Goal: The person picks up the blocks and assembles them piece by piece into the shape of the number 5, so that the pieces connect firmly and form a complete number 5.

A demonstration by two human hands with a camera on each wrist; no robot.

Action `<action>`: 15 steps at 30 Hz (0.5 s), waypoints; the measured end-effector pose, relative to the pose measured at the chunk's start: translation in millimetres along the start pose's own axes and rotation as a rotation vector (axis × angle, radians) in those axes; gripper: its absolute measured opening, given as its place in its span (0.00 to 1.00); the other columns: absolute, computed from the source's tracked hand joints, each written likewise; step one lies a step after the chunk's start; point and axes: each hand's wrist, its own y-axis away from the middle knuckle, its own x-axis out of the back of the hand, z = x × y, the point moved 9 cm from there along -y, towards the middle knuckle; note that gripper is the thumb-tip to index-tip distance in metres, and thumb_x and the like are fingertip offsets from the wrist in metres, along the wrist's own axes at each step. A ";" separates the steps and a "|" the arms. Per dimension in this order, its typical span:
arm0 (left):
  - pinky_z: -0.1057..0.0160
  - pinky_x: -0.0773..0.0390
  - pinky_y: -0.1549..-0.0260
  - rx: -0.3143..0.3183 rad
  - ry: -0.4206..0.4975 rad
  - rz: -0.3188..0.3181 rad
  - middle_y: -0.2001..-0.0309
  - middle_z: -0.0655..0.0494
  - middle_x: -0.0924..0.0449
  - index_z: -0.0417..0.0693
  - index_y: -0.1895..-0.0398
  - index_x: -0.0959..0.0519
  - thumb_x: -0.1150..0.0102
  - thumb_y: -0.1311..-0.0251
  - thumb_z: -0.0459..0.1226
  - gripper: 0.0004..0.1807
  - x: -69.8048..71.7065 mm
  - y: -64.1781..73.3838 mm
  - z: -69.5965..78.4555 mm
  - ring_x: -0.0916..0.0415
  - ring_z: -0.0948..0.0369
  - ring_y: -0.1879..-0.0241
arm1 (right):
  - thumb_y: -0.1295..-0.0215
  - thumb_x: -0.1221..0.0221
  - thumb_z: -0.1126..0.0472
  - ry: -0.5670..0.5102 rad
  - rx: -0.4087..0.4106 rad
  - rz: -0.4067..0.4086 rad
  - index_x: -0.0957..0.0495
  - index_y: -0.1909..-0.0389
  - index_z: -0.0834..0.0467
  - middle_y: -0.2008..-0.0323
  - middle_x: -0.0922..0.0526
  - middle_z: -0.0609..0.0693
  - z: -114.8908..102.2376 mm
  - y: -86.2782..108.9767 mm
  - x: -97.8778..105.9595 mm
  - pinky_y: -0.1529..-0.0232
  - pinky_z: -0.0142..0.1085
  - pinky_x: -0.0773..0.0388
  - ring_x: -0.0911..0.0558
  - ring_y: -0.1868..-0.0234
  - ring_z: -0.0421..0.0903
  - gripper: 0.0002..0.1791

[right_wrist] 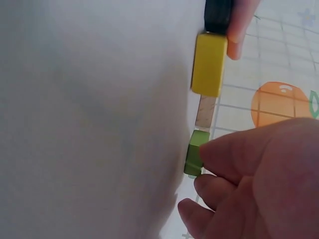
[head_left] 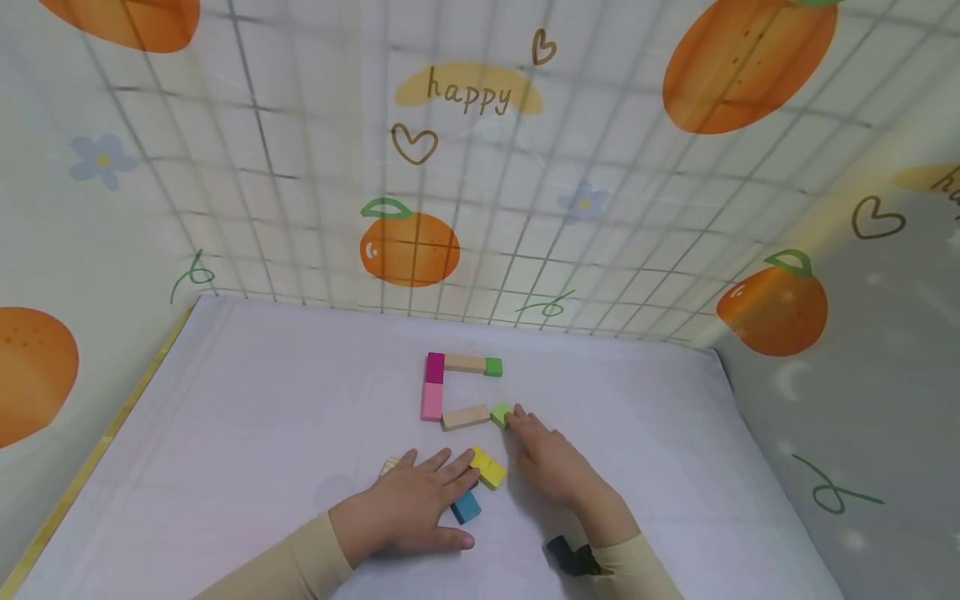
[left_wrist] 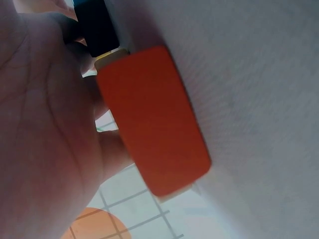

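On the white tabletop, my right hand (head_left: 558,467) touches a light green block (head_left: 501,415) with its fingertips. That block sits at the right end of a plain wooden block (head_left: 466,417), slightly angled. My left hand (head_left: 416,504) lies spread, palm down, over a loose group of blocks. Beside its fingers are a yellow block (head_left: 489,468) and a blue block (head_left: 467,507); a pale block (head_left: 388,466) peeks out behind. Beneath the palm, the left wrist view reveals an orange-red block (left_wrist: 154,119) and a dark block (left_wrist: 97,27). Other blocks there may be hidden.
A pink block (head_left: 432,402) and a magenta block (head_left: 435,367) form a left side. From the magenta one, another wooden block (head_left: 465,363) runs right to a green block (head_left: 493,367). A dark strap (head_left: 573,557) hangs at the right wrist. Patterned curtains surround the table.
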 end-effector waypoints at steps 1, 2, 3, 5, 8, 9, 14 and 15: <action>0.31 0.45 0.29 0.001 0.005 -0.004 0.18 0.67 0.58 0.69 0.19 0.49 0.58 0.41 0.76 0.49 -0.4 -0.1 0.0 0.52 0.53 0.19 | 0.27 0.47 0.64 0.002 0.005 0.002 0.39 0.23 0.53 0.22 0.41 0.51 -0.1 0.3 -0.3 0.27 0.62 0.42 0.41 0.21 0.55 0.32; 0.31 0.45 0.29 0.002 0.008 -0.006 0.18 0.67 0.58 0.69 0.19 0.49 0.58 0.41 0.76 0.49 -0.9 -0.4 0.0 0.52 0.53 0.19 | 0.27 0.47 0.63 0.004 0.002 -0.001 0.39 0.23 0.52 0.22 0.41 0.51 0.1 0.6 -0.3 0.26 0.62 0.42 0.41 0.21 0.55 0.32; 0.31 0.45 0.29 0.003 0.008 -0.008 0.18 0.67 0.58 0.69 0.19 0.49 0.58 0.41 0.76 0.49 -0.8 -0.5 0.0 0.52 0.53 0.19 | 0.27 0.47 0.64 0.003 0.008 0.002 0.39 0.23 0.53 0.22 0.41 0.51 -0.3 1.1 -0.2 0.27 0.62 0.42 0.41 0.21 0.55 0.32; 0.31 0.45 0.29 0.004 0.006 -0.010 0.18 0.67 0.58 0.69 0.19 0.49 0.59 0.41 0.76 0.49 -1.1 -0.8 -0.3 0.52 0.53 0.19 | 0.27 0.47 0.64 -0.003 0.013 0.003 0.39 0.23 0.53 0.22 0.40 0.51 -0.6 2.0 -0.1 0.27 0.62 0.42 0.41 0.21 0.55 0.32; 0.31 0.44 0.30 0.003 -0.008 -0.009 0.18 0.68 0.58 0.70 0.19 0.49 0.59 0.41 0.76 0.49 -0.6 -0.9 -0.5 0.52 0.53 0.19 | 0.27 0.47 0.63 -0.011 0.017 0.003 0.39 0.23 0.53 0.22 0.41 0.51 -0.6 3.1 0.0 0.26 0.62 0.42 0.41 0.21 0.55 0.32; 0.31 0.43 0.30 0.003 -0.014 -0.007 0.18 0.68 0.58 0.70 0.19 0.49 0.59 0.42 0.77 0.49 -0.4 -0.7 -0.6 0.52 0.53 0.19 | 0.27 0.47 0.64 -0.013 0.023 0.006 0.38 0.23 0.53 0.22 0.40 0.51 -1.0 3.5 0.0 0.27 0.62 0.42 0.40 0.21 0.55 0.32; 0.31 0.43 0.30 0.006 -0.022 -0.006 0.18 0.68 0.58 0.70 0.19 0.49 0.60 0.42 0.77 0.49 -0.2 -0.5 -0.7 0.52 0.53 0.19 | 0.27 0.46 0.64 -0.022 0.038 0.011 0.39 0.23 0.53 0.22 0.40 0.51 -2.7 5.3 0.5 0.27 0.63 0.42 0.40 0.21 0.55 0.32; 0.31 0.43 0.30 0.006 -0.021 -0.005 0.18 0.68 0.58 0.70 0.19 0.49 0.60 0.42 0.77 0.49 -0.2 -0.6 -0.8 0.52 0.53 0.19 | 0.27 0.46 0.64 -0.023 0.040 0.014 0.39 0.23 0.53 0.22 0.40 0.51 -3.1 5.6 0.9 0.27 0.63 0.42 0.40 0.21 0.55 0.33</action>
